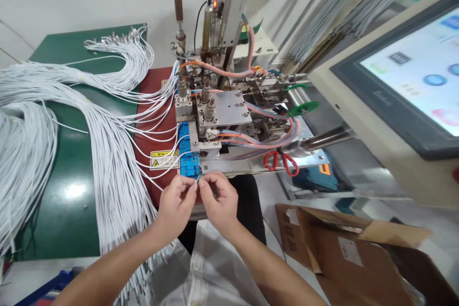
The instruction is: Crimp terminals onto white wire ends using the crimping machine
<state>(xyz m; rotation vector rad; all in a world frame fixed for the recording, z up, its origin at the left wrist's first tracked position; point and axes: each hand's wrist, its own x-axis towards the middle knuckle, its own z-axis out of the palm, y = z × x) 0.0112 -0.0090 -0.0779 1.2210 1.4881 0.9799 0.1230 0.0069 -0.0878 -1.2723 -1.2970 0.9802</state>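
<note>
Both hands meet in front of the blue cable fixtures (189, 168) at the machine's near left edge. My left hand (176, 204) is closed in a pinch, thumb against forefinger, on the end of a white cable (157, 186). From the other side, my right hand (219, 199) pinches the same small end, where thin wire tips (197, 180) show between the fingertips. Other white cables run into the blue fixtures just beyond. Fingers partly cover the cable end, so its details are hidden.
Bundles of white cables (111, 177) spread over the green mat (71, 191) at left. The machine (225, 110) carries a wire spool (299, 100) and red-handled scissors (281, 160). A touchscreen (412, 71) juts in at right, above a cardboard box (344, 258).
</note>
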